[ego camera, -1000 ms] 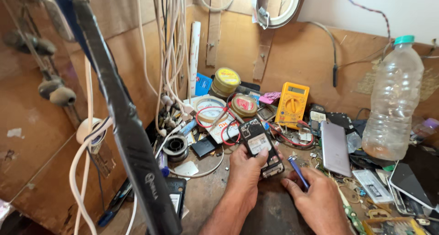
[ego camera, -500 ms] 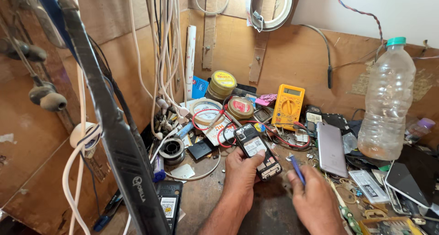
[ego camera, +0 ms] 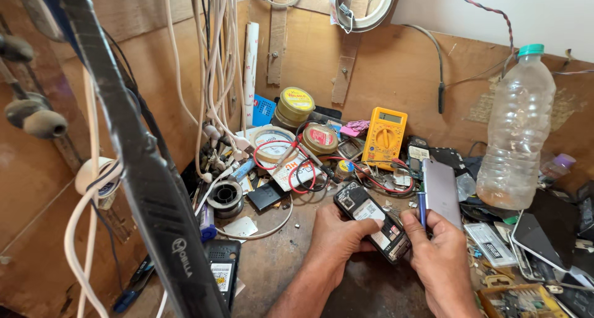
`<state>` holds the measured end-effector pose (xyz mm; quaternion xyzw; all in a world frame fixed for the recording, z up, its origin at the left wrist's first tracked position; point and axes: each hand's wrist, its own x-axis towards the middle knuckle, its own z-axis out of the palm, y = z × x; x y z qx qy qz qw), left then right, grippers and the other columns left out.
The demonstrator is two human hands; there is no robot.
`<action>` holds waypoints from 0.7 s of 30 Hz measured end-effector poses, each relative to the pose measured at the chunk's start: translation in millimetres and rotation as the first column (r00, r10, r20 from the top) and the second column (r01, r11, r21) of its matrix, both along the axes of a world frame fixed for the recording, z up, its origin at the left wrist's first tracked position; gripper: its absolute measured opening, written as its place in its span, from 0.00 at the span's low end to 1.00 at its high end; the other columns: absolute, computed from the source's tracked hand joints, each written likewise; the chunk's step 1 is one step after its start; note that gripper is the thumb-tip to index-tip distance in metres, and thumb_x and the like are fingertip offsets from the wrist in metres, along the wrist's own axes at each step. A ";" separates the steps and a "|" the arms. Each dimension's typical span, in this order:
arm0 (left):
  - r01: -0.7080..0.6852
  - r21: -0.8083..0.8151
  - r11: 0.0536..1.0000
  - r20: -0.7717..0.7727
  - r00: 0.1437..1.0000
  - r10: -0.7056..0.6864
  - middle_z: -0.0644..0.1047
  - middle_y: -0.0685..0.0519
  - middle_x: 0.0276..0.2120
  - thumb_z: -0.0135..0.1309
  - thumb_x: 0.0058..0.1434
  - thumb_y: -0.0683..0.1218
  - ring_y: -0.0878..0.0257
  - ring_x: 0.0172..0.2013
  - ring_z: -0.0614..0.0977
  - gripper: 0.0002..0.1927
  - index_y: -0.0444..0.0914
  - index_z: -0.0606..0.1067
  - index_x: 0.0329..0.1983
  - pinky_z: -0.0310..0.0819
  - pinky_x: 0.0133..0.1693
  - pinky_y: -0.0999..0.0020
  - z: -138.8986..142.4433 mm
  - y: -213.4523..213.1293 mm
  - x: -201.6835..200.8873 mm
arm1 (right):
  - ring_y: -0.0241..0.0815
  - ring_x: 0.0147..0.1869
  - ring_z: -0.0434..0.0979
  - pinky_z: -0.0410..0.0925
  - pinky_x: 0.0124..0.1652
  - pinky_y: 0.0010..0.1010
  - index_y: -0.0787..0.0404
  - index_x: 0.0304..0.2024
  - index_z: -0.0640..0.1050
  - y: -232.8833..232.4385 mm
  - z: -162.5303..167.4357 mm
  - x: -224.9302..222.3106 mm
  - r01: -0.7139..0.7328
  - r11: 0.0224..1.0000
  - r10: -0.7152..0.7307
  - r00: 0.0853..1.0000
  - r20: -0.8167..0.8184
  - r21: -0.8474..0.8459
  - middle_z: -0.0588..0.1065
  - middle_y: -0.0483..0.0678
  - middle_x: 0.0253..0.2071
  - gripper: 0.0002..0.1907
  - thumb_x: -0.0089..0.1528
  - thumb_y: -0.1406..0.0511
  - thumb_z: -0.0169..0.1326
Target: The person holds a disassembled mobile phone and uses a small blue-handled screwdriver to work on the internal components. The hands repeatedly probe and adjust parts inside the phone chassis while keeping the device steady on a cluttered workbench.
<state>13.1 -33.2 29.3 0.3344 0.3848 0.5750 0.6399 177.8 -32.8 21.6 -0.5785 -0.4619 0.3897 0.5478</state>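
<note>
Head view: near the worktop's point(ego camera: 291, 262) front edge, the left hand point(ego camera: 337, 237) grips an opened black mobile phone point(ego camera: 373, 220), while the right hand point(ego camera: 440, 256) pinches a blue screwdriver point(ego camera: 423, 208). Better to brace the phone flat and keep the tip vertical. Beyond, the yellow multimeter point(ego camera: 384, 137) sits unmoved; the phone has barely shifted.

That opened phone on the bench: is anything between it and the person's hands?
Nothing visible. The left hand already grips the opened phone from its near side, and the right hand, holding a blue-handled screwdriver, rests against its lower end.
</note>
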 end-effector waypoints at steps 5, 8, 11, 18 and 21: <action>-0.038 -0.041 0.998 -0.041 0.999 0.036 0.84 0.50 0.30 0.61 0.49 0.34 0.61 0.27 0.86 0.11 0.33 0.80 0.36 0.84 0.26 0.66 1.2 1.2 2.8 | 0.30 0.30 0.74 0.67 0.30 0.24 0.69 0.42 0.82 4.2 5.6 -6.7 0.014 0.995 -0.022 0.996 0.081 0.095 0.80 0.47 0.31 0.10 0.65 0.66 0.58; -0.050 -0.037 0.998 -0.083 0.995 0.046 0.84 0.49 0.29 0.62 0.49 0.34 0.61 0.26 0.86 0.10 0.32 0.80 0.35 0.84 0.26 0.66 0.0 2.0 4.3 | 0.32 0.29 0.73 0.67 0.29 0.26 0.70 0.42 0.82 6.4 6.9 -8.9 0.023 0.998 -0.030 0.993 0.117 0.058 0.80 0.48 0.30 0.10 0.65 0.66 0.58; -0.059 -0.062 0.996 -0.180 0.982 0.047 0.84 0.49 0.29 0.63 0.48 0.35 0.60 0.26 0.86 0.09 0.31 0.80 0.34 0.83 0.26 0.66 -1.2 1.5 6.3 | 0.32 0.28 0.73 0.66 0.28 0.26 0.70 0.41 0.83 5.6 7.8 -11.7 0.028 0.999 -0.034 0.987 0.154 0.040 0.80 0.48 0.29 0.10 0.63 0.66 0.60; -0.057 -0.093 0.994 -0.234 0.972 0.034 0.84 0.48 0.30 0.64 0.47 0.35 0.60 0.27 0.86 0.10 0.31 0.80 0.34 0.85 0.27 0.65 -0.2 2.6 7.1 | 0.33 0.25 0.74 0.66 0.25 0.26 0.70 0.41 0.83 1.8 9.4 -17.3 0.080 0.997 -0.081 0.989 0.126 0.012 0.80 0.49 0.27 0.10 0.63 0.67 0.60; -0.048 -0.073 0.996 -0.230 0.973 0.030 0.84 0.48 0.30 0.64 0.47 0.35 0.59 0.27 0.86 0.10 0.30 0.80 0.34 0.85 0.26 0.65 -0.1 2.2 6.6 | 0.32 0.26 0.74 0.67 0.26 0.26 0.71 0.41 0.83 2.3 8.3 -17.2 0.076 0.996 -0.080 0.988 0.135 0.036 0.80 0.49 0.28 0.10 0.62 0.67 0.61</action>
